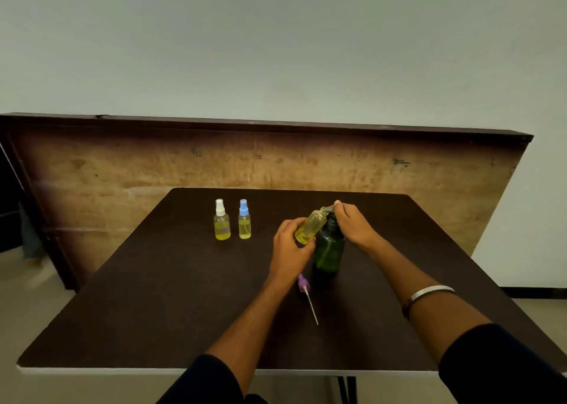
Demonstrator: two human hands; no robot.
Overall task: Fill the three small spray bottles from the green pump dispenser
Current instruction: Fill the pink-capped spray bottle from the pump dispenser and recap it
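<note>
My left hand (288,244) grips the uncapped bottle (311,226), tilted toward one o'clock, mouth at the green dispenser (329,250) spout; my right hand (352,224) curls over its pump.

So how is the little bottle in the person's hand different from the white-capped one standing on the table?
The held bottle is tilted, its open neck at the green dispenser's spout; the white-capped bottle stands upright on the table. The held bottle has no cap, and a purple spray top lies on the table; the white-capped bottle is closed. The left hand grips one; nothing touches the other. Both are small, clear and hold yellow liquid.
</note>
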